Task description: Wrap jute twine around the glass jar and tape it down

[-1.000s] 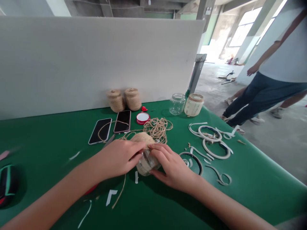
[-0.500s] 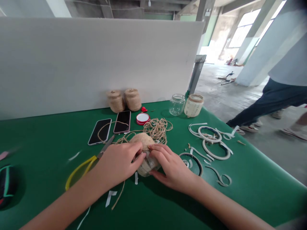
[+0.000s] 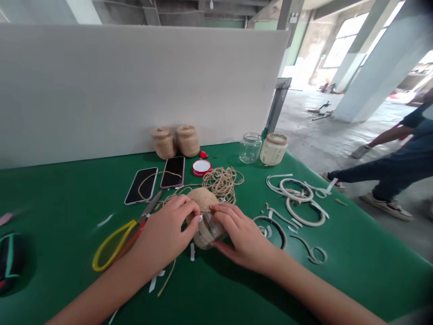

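A glass jar (image 3: 207, 230), partly wrapped in jute twine, lies on its side on the green table (image 3: 67, 189). My left hand (image 3: 165, 234) curls around its left side, fingers closed against the twine-covered end. My right hand (image 3: 241, 234) grips the jar from the right, fingertips pressing on its top and thumb underneath. A loose tangle of twine (image 3: 222, 181) lies just behind the jar, and a strand trails under my left hand toward the front.
Yellow-handled scissors (image 3: 118, 241) lie left of my hands. Two phones (image 3: 141, 185) (image 3: 173, 172), a red lid (image 3: 201, 167), two twine spools (image 3: 164, 142) (image 3: 187, 139), an empty jar (image 3: 250, 147) and a wrapped jar (image 3: 274, 148) stand behind. Tape rings (image 3: 297, 192) lie right. A person (image 3: 395, 162) walks past.
My left arm has shifted right and lower, uncovering the yellow scissors. Both hands stay on the jar. The person on the right has walked further away.
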A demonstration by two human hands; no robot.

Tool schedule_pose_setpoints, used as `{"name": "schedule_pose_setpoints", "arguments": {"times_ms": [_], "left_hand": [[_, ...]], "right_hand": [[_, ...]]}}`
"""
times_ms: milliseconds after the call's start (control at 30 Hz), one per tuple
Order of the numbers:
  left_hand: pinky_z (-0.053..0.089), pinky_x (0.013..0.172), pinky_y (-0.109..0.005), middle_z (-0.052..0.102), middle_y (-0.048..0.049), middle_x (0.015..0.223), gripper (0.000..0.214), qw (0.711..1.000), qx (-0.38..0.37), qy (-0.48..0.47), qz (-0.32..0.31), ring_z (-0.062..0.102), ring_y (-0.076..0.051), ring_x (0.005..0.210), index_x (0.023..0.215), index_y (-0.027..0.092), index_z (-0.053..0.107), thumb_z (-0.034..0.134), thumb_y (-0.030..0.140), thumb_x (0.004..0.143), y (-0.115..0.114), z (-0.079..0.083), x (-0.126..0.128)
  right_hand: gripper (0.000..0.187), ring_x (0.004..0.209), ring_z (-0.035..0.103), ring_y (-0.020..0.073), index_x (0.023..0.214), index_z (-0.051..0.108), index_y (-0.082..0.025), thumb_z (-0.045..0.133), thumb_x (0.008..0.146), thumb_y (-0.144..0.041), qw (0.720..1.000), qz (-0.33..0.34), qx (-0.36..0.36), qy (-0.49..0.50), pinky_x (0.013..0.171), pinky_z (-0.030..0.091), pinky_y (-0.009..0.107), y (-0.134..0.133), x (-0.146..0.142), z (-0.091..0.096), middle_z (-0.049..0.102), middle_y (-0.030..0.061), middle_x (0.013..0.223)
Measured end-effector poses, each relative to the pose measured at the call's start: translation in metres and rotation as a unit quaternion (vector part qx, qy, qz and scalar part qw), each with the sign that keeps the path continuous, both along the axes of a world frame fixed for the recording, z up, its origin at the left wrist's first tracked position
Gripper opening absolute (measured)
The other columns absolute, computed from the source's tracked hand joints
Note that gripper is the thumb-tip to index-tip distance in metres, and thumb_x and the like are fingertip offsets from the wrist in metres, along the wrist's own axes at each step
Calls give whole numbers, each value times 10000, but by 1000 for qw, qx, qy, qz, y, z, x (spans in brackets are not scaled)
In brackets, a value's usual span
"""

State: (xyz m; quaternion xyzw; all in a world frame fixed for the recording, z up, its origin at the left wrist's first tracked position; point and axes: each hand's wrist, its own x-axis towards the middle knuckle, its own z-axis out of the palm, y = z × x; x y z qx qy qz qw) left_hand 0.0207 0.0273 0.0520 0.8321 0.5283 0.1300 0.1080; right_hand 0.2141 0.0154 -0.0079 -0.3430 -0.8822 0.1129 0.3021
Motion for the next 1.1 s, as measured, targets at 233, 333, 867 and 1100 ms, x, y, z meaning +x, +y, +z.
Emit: {"name": "schedule_pose_setpoints", "arguments": {"times_ms": [233, 333, 867, 1100], "left_hand": [[425, 798, -340, 546, -19, 901, 145, 998, -9, -60, -21, 508, -188, 896, 781, 210, 531, 416, 247, 861, 3, -3, -4], [425, 827, -349, 549, -23, 917, 146, 997, -12, -73, -20, 510, -191, 913, 784, 212, 546, 429, 254, 860, 4, -5, -5], [430, 878, -367, 570, -26, 947, 174, 994, -24, -107, 0, 521, -203, 957, 781, 222, 606, 471, 307, 849, 8, -7, -6], [423, 878, -370, 559, -29, 946, 177, 994, 4, -108, -6, 515, -205, 955, 772, 224, 609, 467, 297, 849, 7, -9, -5]], "right_hand": [[385, 1233, 373, 240, 1153, 421, -154, 567, 807, -236, 1000, 4, 6, 5, 1031, 358, 438, 0, 0, -1, 488, 138, 1260], [376, 1238, 372, 235, 1150, 421, -161, 564, 810, -235, 1000, 3, 4, 7, 1030, 360, 439, 0, 0, -1, 486, 136, 1265], [399, 1248, 359, 231, 1178, 442, -169, 577, 809, -241, 1000, -5, 17, -14, 1045, 352, 428, -1, 0, -1, 475, 116, 1280], [454, 1226, 375, 233, 1241, 441, -209, 578, 810, -243, 999, -15, 40, -28, 1014, 389, 417, -2, 0, 0, 464, 105, 1278]]}}
